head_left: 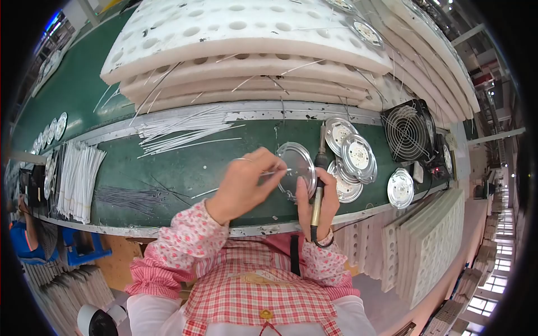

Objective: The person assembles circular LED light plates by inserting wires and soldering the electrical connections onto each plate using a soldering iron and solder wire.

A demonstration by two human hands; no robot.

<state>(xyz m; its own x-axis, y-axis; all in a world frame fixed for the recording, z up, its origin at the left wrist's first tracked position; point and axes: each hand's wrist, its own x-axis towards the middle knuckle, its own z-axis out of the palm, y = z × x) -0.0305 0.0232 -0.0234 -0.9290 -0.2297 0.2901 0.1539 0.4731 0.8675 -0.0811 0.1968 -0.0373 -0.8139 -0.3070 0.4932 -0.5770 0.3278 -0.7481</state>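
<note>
White wires (78, 182) stand bundled at the left of the surface (216, 162), dark wires (131, 199) beside them, probably sorted for easy picking. The left hand (246, 182) has its fingers pinching a thin white wire (204, 194) at a clear round disc (297, 168). The right hand's (328, 199) fingers, curled, steady the disc and keep a soldering iron (321, 161) upright, seemingly ready; metal discs (358, 155) overlap just beyond.

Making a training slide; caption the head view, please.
Left hand holding a thin white wire at a round disc; right hand gripping a soldering iron.
</note>
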